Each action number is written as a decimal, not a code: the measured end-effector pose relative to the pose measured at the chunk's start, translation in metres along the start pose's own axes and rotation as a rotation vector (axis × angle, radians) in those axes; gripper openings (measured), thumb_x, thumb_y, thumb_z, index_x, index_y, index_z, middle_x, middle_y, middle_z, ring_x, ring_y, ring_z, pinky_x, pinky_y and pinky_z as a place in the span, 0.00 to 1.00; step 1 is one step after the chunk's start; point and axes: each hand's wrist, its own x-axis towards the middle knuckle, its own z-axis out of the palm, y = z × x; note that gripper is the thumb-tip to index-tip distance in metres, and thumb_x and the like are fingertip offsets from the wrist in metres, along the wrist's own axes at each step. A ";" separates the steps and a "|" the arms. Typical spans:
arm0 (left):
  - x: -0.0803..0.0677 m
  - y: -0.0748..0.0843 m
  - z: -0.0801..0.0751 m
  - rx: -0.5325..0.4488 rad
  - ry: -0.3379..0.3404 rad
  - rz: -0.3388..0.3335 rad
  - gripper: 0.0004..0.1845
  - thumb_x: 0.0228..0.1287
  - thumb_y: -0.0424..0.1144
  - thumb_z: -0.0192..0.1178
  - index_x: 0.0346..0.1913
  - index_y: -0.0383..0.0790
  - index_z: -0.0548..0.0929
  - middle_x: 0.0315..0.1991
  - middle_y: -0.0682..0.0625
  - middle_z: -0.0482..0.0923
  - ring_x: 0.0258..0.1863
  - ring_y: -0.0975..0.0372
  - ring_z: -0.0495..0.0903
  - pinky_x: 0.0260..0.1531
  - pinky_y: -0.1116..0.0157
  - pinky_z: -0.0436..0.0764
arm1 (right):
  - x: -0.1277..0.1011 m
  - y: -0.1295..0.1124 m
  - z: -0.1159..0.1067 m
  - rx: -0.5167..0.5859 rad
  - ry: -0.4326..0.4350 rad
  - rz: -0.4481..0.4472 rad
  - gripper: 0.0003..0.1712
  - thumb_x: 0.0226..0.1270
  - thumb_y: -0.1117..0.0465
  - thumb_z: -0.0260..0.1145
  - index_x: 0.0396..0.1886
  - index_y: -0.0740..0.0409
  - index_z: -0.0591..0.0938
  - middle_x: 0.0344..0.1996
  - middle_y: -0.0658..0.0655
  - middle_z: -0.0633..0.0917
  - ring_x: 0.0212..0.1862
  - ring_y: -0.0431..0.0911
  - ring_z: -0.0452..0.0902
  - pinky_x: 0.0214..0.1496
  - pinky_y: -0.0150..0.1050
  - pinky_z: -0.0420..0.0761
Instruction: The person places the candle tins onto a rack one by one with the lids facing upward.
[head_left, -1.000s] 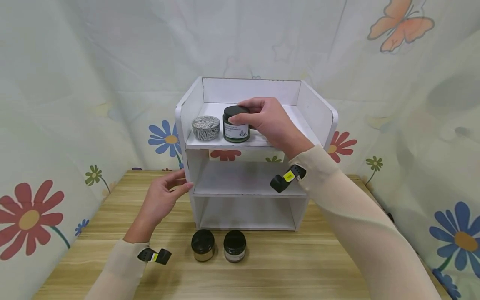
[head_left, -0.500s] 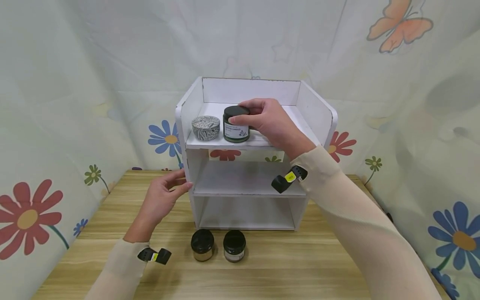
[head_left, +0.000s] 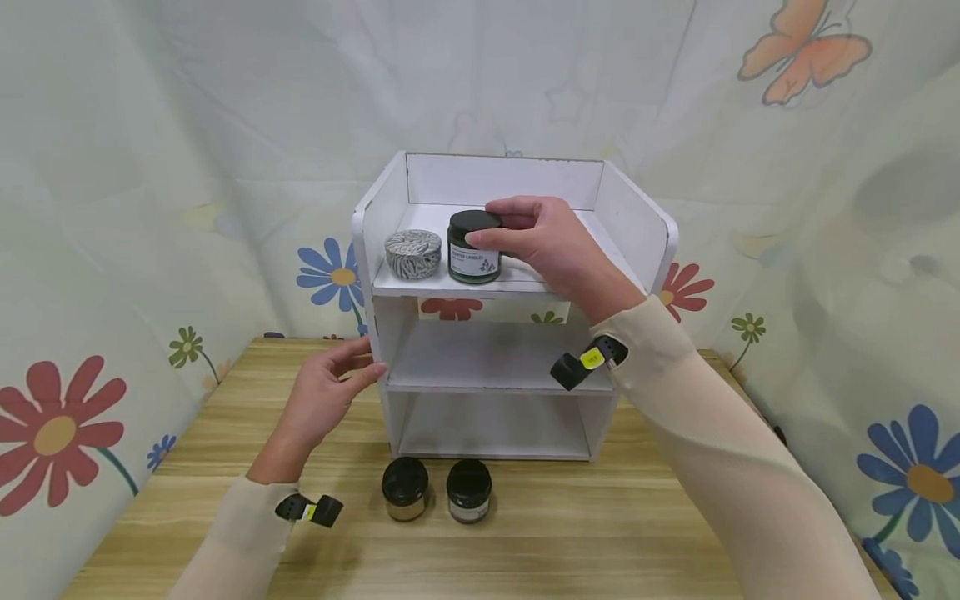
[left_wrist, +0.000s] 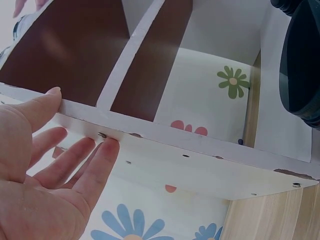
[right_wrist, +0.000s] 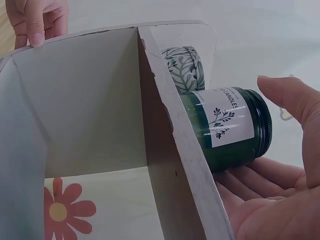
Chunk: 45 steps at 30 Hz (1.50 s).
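Observation:
A green glass candle jar (head_left: 474, 250) with a black lid and white label stands upright on the top board of a white shelf unit (head_left: 495, 387). My right hand (head_left: 558, 250) is around it from the right; the right wrist view shows the thumb (right_wrist: 285, 92) apart from the lid and the fingers extended along the jar's far side. A leaf-patterned round tin (head_left: 413, 254) stands left of the jar. My left hand (head_left: 322, 396) rests at the unit's left side panel, thumb on the front edge, extended fingers (left_wrist: 100, 167) along its outer face.
Two black-lidded jars, one with a gold-toned base (head_left: 405, 490) and one with a pale label (head_left: 469, 492), stand on the wooden table (head_left: 585, 533) before the unit. A flower-printed curtain (head_left: 247, 125) surrounds the table. The unit's top has raised side walls.
My right hand has shifted slightly to the right, its thumb drawing back across the candle jar's front. The jar stays in place. My left hand has not moved.

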 end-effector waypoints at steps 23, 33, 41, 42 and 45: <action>0.001 0.000 0.000 -0.010 -0.004 0.003 0.34 0.67 0.57 0.66 0.73 0.50 0.75 0.70 0.47 0.76 0.65 0.48 0.79 0.61 0.45 0.81 | -0.024 0.007 -0.013 0.028 0.088 -0.071 0.35 0.61 0.52 0.78 0.67 0.51 0.80 0.59 0.50 0.87 0.63 0.40 0.81 0.74 0.40 0.73; 0.000 0.000 -0.001 -0.010 -0.003 -0.002 0.34 0.67 0.57 0.66 0.73 0.51 0.75 0.70 0.47 0.76 0.66 0.49 0.79 0.62 0.44 0.81 | -0.038 0.011 -0.013 0.053 0.116 -0.106 0.35 0.64 0.50 0.76 0.69 0.51 0.78 0.63 0.54 0.84 0.63 0.42 0.82 0.70 0.39 0.78; -0.001 0.001 0.000 -0.011 -0.004 -0.003 0.34 0.67 0.57 0.66 0.73 0.52 0.75 0.70 0.47 0.76 0.66 0.48 0.79 0.62 0.45 0.81 | -0.056 0.018 -0.011 0.067 0.149 -0.119 0.33 0.64 0.51 0.76 0.68 0.49 0.79 0.61 0.52 0.86 0.63 0.42 0.83 0.69 0.38 0.79; -0.001 0.001 0.000 -0.010 -0.003 -0.003 0.34 0.67 0.57 0.66 0.73 0.52 0.75 0.70 0.47 0.76 0.66 0.48 0.79 0.62 0.44 0.81 | -0.058 0.019 -0.011 0.072 0.151 -0.120 0.33 0.64 0.51 0.76 0.68 0.49 0.79 0.61 0.52 0.86 0.63 0.42 0.83 0.68 0.38 0.79; -0.001 0.001 0.000 -0.006 -0.002 0.000 0.34 0.67 0.57 0.66 0.73 0.52 0.75 0.70 0.48 0.76 0.66 0.49 0.79 0.62 0.44 0.81 | -0.065 0.022 -0.010 0.098 0.157 -0.126 0.32 0.65 0.52 0.76 0.67 0.50 0.80 0.60 0.52 0.86 0.63 0.44 0.82 0.66 0.35 0.80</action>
